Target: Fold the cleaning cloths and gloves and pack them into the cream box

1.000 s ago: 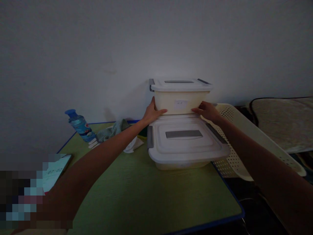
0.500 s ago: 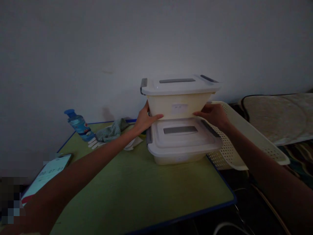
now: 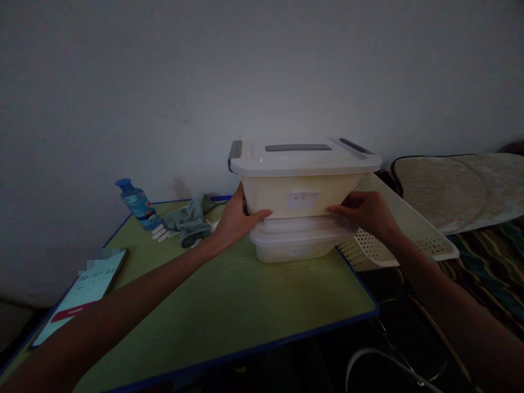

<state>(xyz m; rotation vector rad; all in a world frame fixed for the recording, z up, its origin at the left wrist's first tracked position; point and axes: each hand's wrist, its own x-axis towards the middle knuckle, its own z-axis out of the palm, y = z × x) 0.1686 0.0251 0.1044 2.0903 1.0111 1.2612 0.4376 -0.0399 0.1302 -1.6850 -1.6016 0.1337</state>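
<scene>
A cream storage box (image 3: 274,194) with a white lid, grey side clips and a small label on its front is held level between my two hands. My left hand (image 3: 239,218) grips its lower left corner, thumb across the front. At the lower right, my right hand (image 3: 368,212) has its thumb on the front and the other fingers partly hidden behind. Directly under it, a second lidded box (image 3: 295,248) stands on the green table (image 3: 229,316). The upper box hides most of the lower lid; I cannot tell whether the two boxes touch.
A blue bottle (image 3: 140,204), a grey-green cloth (image 3: 190,221) and a white glove (image 3: 161,233) lie toward the back left. A tablet or phone showing a timer (image 3: 88,289) is by the left edge. A white perforated basket (image 3: 409,229) and a cushion (image 3: 454,188) are at right.
The upper box has come nearer to me, and now covers most of the lower box's lid. Both hands have kept their grip. The camera view has shifted slightly.
</scene>
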